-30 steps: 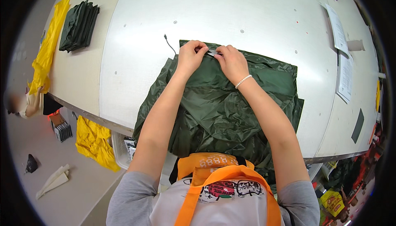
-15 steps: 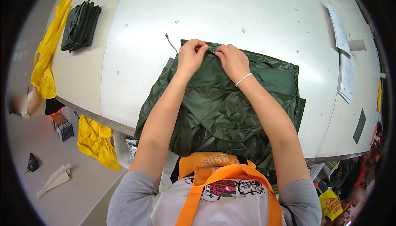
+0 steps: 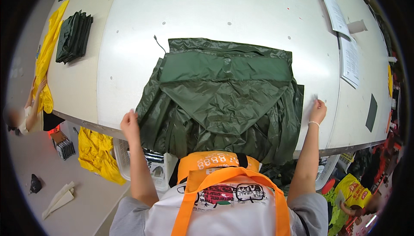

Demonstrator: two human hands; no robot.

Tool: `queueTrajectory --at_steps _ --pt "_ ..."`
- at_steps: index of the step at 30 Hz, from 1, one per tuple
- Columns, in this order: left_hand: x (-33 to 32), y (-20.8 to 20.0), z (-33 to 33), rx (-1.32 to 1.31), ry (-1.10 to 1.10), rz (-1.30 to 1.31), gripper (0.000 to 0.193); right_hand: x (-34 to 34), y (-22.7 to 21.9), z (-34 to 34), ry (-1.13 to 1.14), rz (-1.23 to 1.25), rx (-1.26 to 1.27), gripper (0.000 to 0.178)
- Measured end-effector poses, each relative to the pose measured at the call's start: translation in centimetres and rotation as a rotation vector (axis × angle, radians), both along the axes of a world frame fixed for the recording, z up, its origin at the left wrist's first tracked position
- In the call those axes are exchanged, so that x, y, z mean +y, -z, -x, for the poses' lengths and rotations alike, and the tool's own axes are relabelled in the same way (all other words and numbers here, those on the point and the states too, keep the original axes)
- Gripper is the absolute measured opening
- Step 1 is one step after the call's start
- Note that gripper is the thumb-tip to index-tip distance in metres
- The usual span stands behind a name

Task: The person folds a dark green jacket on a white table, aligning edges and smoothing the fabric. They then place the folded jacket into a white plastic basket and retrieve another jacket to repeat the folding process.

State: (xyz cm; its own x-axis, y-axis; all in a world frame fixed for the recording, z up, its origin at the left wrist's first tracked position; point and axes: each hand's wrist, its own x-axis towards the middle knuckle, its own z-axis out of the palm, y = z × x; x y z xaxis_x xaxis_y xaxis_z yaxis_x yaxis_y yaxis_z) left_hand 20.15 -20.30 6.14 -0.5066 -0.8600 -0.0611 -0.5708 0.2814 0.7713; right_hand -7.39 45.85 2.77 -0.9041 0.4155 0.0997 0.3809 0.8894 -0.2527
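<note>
A dark green waterproof garment [image 3: 228, 96] lies on the white table in front of me, with a straight upper band, a slit along it and a folded triangular flap below. A thin dark cord with a tip [image 3: 158, 43] sticks out at its upper left. My left hand [image 3: 130, 127] is beside the garment's left edge, fingers closed; whether they grip the edge is unclear. Off the garment's right side, my right hand [image 3: 318, 111], with a white bead bracelet, is pinched over the table. Something small and blurred shows at its fingertips.
A stack of folded dark green garments [image 3: 74, 37] and a yellow sheet [image 3: 51, 59] lie at the far left, where another person's hands [image 3: 39, 87] touch the yellow. Printed papers [image 3: 336, 16] lie on the right. Below the table edge are a white basket [image 3: 122, 158] and yellow material [image 3: 98, 152].
Both hands have left the garment's upper edge and spread apart, down to its left and right sides. The upper band now shows uncovered. The other person's hands have come onto the yellow sheet.
</note>
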Motion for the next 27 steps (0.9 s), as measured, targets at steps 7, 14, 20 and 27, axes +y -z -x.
queueTrajectory --at_steps 7,14,20,27 --pt "7.2 0.3 10.1 0.025 0.186 -0.363 0.044 -9.8 -2.6 -2.5 -0.217 0.554 -0.06 0.041" --pt "9.2 0.6 14.4 0.449 -0.082 -0.883 0.025 -18.2 -1.7 0.8 0.001 0.948 0.007 0.041" --pt "10.0 -0.5 15.1 0.5 0.155 -0.497 0.041 -15.9 -1.7 0.2 0.278 1.389 -0.026 0.041" --pt "9.3 0.4 13.8 0.45 0.044 -0.831 0.042 -19.8 -3.9 -3.4 -0.135 1.123 0.02 0.036"
